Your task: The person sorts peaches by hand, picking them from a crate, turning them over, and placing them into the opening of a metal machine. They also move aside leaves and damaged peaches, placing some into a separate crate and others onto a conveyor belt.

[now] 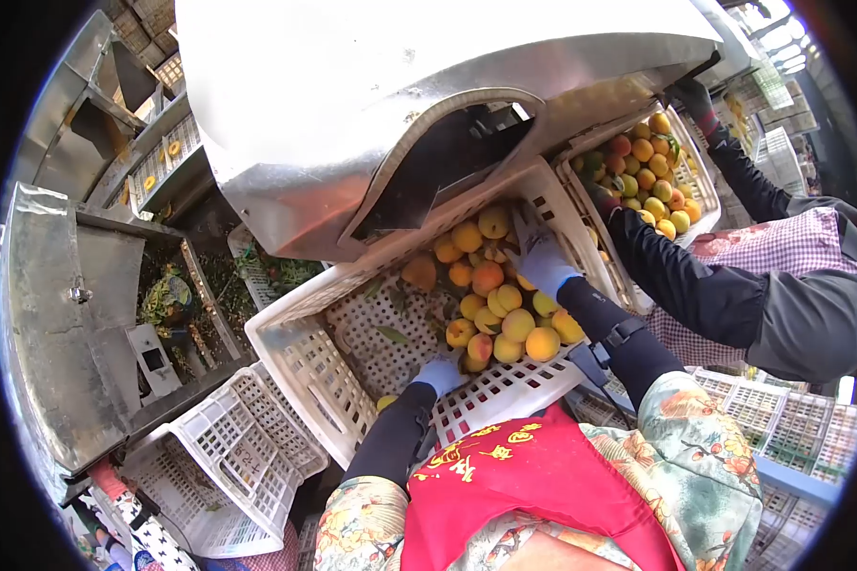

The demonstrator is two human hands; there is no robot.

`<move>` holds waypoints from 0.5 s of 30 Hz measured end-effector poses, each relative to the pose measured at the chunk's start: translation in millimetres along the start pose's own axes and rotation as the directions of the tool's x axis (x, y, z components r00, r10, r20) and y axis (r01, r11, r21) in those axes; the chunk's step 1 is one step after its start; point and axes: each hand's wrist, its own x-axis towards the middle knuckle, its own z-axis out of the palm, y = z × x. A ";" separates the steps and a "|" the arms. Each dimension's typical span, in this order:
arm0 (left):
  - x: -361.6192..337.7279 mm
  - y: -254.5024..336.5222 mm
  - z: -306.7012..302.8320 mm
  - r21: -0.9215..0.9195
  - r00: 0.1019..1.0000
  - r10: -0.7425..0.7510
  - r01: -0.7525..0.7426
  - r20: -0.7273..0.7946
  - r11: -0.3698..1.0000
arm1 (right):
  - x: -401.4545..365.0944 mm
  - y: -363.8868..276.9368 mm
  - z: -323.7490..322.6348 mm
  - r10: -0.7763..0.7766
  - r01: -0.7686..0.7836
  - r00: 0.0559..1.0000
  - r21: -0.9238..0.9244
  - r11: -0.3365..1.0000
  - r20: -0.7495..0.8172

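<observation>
A white plastic crate point(305, 366) stands in front of me, with yellow-orange peaches point(518, 325) heaped in its right half and a few green leaves among them. My left hand point(440, 375), in a pale blue glove, is inside the crate near its front wall, beside the lowest peaches; its fingers are mostly hidden. My right hand point(540, 259), in the same kind of glove, lies over the peaches at the crate's right side with its fingers pointing down and away. What it may hold is hidden.
A metal machine housing point(448, 57) hangs over the crate's far side. At the right, a co-worker's sleeved arms point(695, 295) reach to another crate of peaches point(652, 181). An empty white crate point(248, 457) sits at lower left, beside metal panels point(76, 324).
</observation>
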 end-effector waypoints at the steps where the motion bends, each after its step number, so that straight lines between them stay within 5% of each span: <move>1: 7.0 -4.4 3.1 0.054 0.997 -0.044 0.041 0.060 0.998 | -3.7 10.4 17.5 0.051 -0.051 0.999 -0.223 0.974 -0.003; 2: 7.7 -3.9 4.4 0.054 0.997 -0.042 0.038 0.068 0.998 | 1.9 -1.2 9.2 0.058 -0.056 0.998 -0.223 0.973 0.002; 4: 1.9 -5.8 5.3 0.181 0.998 -0.055 0.059 -0.024 0.982 | 21.3 -27.4 -0.3 0.358 -0.332 0.916 -0.159 0.930 0.182; 5: -7.9 -7.6 -0.1 0.197 0.998 -0.058 0.060 -0.017 0.978 | 31.3 -23.8 3.9 0.351 -0.365 0.889 -0.007 0.931 0.294; 7: -25.3 -13.3 -13.2 0.249 0.979 -0.204 0.190 0.028 0.950 | 27.7 -26.7 -0.8 0.306 -0.417 0.881 0.286 0.863 0.360; 9: -28.2 -57.3 -2.9 0.022 0.955 -0.297 0.297 -0.017 0.955 | 16.9 -47.1 73.5 0.181 -0.228 0.940 0.138 0.964 0.290; 11: -42.9 -68.8 -7.7 -0.127 0.947 -0.312 0.302 -0.072 0.945 | 9.6 -80.1 63.0 0.020 -0.259 0.802 0.317 0.912 0.597; 12: -46.1 -69.7 -10.8 -0.195 0.936 -0.349 0.334 -0.046 0.922 | 3.7 -92.3 59.9 -0.022 -0.318 0.786 0.435 0.842 0.618; 14: -48.6 -73.5 4.6 -0.111 0.937 -0.347 0.341 -0.044 0.934 | 2.4 -99.4 44.9 -0.068 -0.380 0.771 0.543 0.749 0.633; 15: -47.7 -75.0 12.5 -0.032 0.938 -0.343 0.342 -0.041 0.939 | 4.7 -97.3 33.2 -0.052 -0.291 0.805 0.470 0.833 0.591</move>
